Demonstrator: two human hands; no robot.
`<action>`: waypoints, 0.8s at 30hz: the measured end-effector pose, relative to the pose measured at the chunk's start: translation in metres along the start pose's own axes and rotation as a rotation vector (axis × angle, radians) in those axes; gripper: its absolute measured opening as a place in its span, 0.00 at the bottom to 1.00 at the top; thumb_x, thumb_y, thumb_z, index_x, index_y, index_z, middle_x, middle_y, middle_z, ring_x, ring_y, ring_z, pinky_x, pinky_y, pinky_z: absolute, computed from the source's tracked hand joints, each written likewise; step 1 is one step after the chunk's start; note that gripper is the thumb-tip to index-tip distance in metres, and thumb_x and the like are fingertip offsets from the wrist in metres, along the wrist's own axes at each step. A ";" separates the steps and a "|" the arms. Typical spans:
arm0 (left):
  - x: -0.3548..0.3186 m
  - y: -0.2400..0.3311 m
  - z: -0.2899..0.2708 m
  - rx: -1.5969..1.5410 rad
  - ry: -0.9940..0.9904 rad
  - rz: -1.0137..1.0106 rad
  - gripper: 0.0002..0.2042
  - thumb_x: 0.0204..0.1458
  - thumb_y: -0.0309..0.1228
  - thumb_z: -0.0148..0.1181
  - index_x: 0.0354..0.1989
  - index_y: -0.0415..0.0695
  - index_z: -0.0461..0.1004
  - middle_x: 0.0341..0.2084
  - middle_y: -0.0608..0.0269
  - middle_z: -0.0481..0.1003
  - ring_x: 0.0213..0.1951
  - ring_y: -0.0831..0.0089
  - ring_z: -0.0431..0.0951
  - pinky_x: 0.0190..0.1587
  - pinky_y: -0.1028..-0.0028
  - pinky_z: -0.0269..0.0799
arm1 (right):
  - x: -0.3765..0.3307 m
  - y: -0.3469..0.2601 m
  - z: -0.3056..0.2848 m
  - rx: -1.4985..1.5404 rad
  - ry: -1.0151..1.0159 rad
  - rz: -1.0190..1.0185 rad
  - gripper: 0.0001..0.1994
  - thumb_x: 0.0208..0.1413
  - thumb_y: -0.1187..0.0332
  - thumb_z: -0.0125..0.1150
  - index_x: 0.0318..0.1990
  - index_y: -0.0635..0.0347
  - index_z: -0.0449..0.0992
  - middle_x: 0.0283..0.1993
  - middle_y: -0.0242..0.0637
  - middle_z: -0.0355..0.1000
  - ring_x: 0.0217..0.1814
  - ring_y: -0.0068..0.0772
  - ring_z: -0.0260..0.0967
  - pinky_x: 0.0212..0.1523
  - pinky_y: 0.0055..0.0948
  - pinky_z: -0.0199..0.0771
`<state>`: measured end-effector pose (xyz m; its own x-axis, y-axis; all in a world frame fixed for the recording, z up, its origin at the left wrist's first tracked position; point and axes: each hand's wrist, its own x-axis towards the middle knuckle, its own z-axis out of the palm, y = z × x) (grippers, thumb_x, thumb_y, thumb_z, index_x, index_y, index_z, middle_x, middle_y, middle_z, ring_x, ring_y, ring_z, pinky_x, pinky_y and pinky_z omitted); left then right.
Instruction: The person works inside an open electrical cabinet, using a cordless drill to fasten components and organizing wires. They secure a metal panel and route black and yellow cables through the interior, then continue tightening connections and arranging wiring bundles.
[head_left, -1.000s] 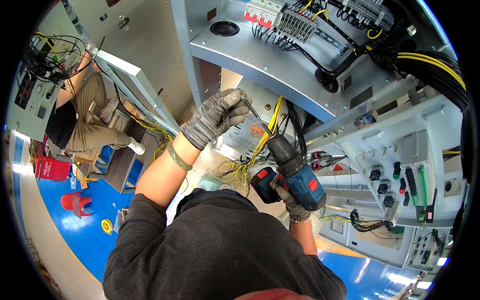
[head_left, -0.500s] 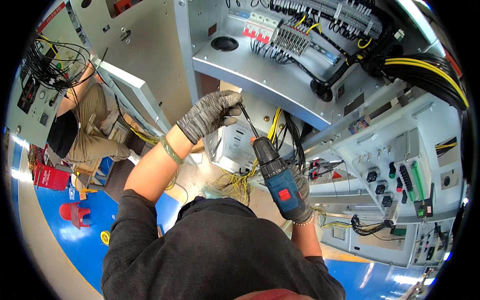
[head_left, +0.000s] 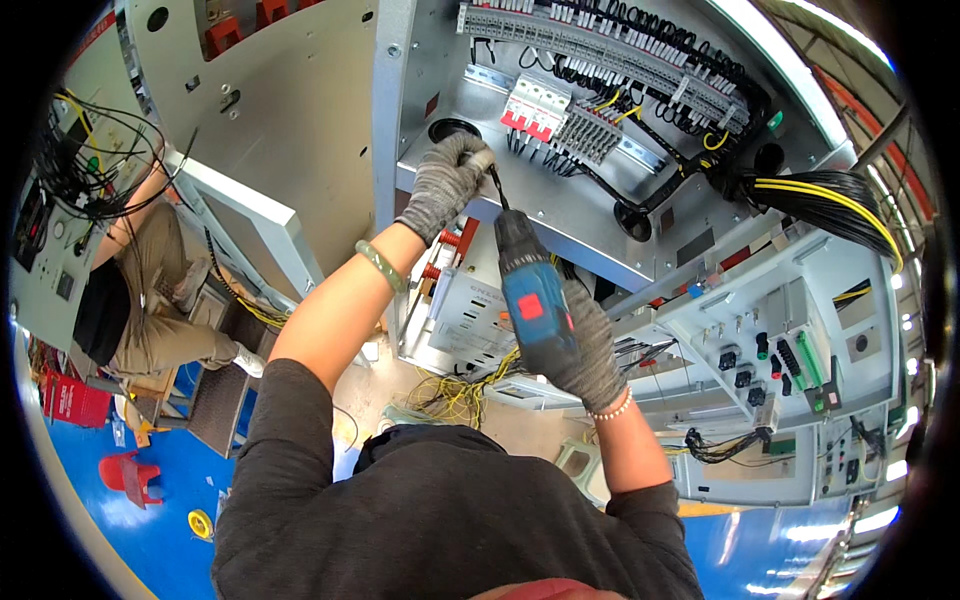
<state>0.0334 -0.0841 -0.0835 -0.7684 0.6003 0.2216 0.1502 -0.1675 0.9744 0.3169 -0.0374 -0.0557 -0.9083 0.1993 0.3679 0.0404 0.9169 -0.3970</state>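
Note:
My right hand [head_left: 594,350], in a grey knit glove, is wrapped around a blue and black cordless drill [head_left: 537,305]. A long thin dark bit [head_left: 498,188] points up and away from its chuck. My left hand [head_left: 450,182], gloved alike, has its fingers pinched together at the bit's tip; whatever small thing they may hold is hidden. Both hands are at the front edge of a metal cabinet shelf [head_left: 560,232]. Behind the left hand is a round black grommet [head_left: 452,128]. Farther in stand red and white circuit breakers [head_left: 536,108] beside a terminal block [head_left: 588,134].
A thick black and yellow cable bundle [head_left: 830,195] hangs at the right, above an open panel door [head_left: 700,335] with switches. Yellow wires [head_left: 455,390] lie below. At left, a person in khaki trousers [head_left: 165,300] sits near another wired panel. A red stool [head_left: 128,477] stands on blue floor.
Both hands and the drill have risen toward the cabinet shelf, the bit's tip staying at my left fingers. The view has shifted, showing more of the cabinet's interior.

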 end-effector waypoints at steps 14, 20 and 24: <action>0.120 -0.029 0.005 -0.606 -0.151 0.064 0.14 0.60 0.29 0.57 0.53 0.41 0.75 0.45 0.63 0.78 0.44 0.74 0.76 0.50 0.75 0.71 | 0.138 -0.053 0.030 -0.443 -0.058 0.371 0.35 0.39 0.60 0.74 0.56 0.60 0.66 0.50 0.49 0.68 0.52 0.48 0.71 0.52 0.40 0.74; 0.124 -0.028 0.004 -0.601 -0.193 0.013 0.14 0.58 0.26 0.58 0.53 0.42 0.76 0.47 0.64 0.78 0.46 0.74 0.76 0.51 0.76 0.71 | 0.143 -0.054 0.040 -0.415 -0.020 0.392 0.38 0.38 0.59 0.74 0.57 0.62 0.65 0.51 0.49 0.68 0.54 0.47 0.70 0.53 0.39 0.73; 0.125 -0.027 0.002 -0.571 -0.209 0.022 0.14 0.58 0.27 0.59 0.53 0.43 0.77 0.47 0.64 0.78 0.46 0.74 0.75 0.51 0.74 0.72 | 0.140 -0.049 0.046 -0.447 0.026 0.340 0.38 0.38 0.58 0.75 0.57 0.62 0.65 0.50 0.48 0.68 0.53 0.46 0.70 0.52 0.38 0.73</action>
<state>-0.0653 -0.0031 -0.0823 -0.6221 0.7229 0.3006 -0.2374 -0.5400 0.8075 0.1685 -0.0700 -0.0229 -0.8031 0.5123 0.3043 0.5067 0.8559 -0.1036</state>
